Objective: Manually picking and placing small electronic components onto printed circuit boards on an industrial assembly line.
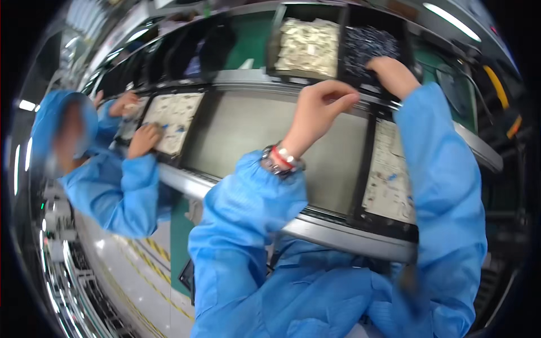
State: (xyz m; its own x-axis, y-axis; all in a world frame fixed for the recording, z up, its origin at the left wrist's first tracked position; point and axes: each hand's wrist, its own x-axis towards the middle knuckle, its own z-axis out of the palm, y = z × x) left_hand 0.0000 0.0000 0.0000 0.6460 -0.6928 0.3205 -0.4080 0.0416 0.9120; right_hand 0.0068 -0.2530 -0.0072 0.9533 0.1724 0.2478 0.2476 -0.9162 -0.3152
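My left hand [320, 114] is raised over the conveyor, with a bracelet at the wrist. Its thumb and fingers meet in a pinch; anything between them is too small to make out. At the upper right, my right hand [395, 79] reaches to a black bin of small dark parts [369, 48]. Its fingers are bent together at the parts, and the blur hides what they grip. Beside that bin stands another, full of small cream-coloured parts [309, 48]. Below my right forearm lies a pale board [387, 174] with small components, a blue one among them, in a black frame.
The grey conveyor bed [236, 127] runs across in front of me, with a metal rail [349, 239] along its near edge. At left, a co-worker in blue [121, 188] has hands on another pale board [176, 115]. More black bins [183, 50] line the far side.
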